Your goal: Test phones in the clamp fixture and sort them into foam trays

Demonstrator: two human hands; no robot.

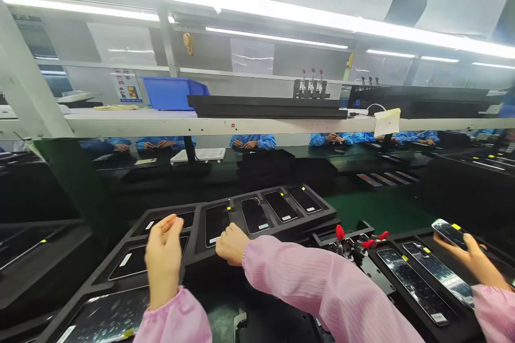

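Observation:
My left hand [164,254] is raised over the left black foam tray [100,273], thumb and fingers pinched together. Whatever it may hold is too small to make out. My right hand [232,244] is closed, knuckles up, at the lower edge of a phone screen [218,220] in the middle foam tray [197,236]. Its fingertips are hidden, so I cannot tell whether they grip anything. More phone screens [255,215] with yellow tabs and white labels lie in that tray's slots. Below my left hand lies a larger dark screen [104,316] with a glossy, spotted surface.
At right, another person's hand [472,257] holds a phone [450,233] above a tray with two phone screens [414,284]. A fixture with red-tipped clamps [340,233] stands beside my right forearm. Overhead runs a shelf [153,127] with a blue bin [173,94]. Blue-sleeved people work beyond.

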